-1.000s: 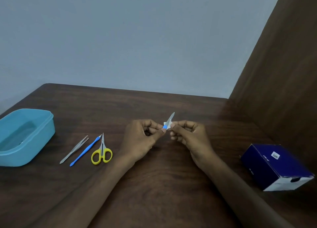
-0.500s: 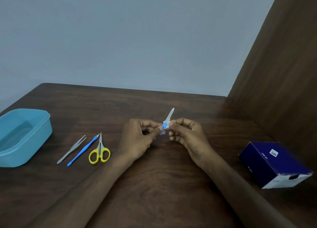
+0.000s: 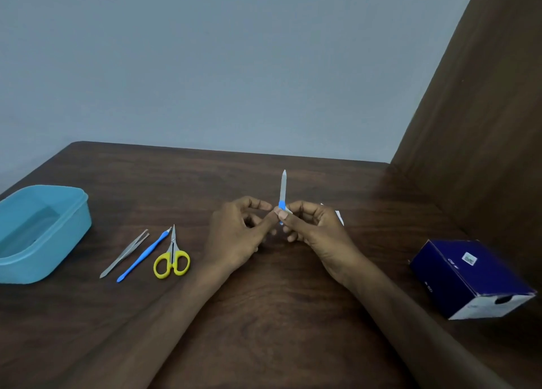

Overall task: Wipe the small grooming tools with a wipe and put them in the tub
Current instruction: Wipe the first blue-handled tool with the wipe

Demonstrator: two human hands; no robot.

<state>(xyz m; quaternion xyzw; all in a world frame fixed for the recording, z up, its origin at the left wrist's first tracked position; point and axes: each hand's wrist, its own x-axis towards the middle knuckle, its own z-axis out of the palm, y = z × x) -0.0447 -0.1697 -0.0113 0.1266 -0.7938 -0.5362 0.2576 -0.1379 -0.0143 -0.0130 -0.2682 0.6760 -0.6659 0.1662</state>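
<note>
At frame centre, both hands pinched a slim metal nail file by its blue handle, blade upright: left hand from the left, right hand also holding a white wipe. The smooth blue plastic tub sat far left, beside tweezers.

nail file: was tipped, now stands straight up | more of its blade shows above my hands | wipe: slid off the blade, now sticks out behind my right hand
</note>
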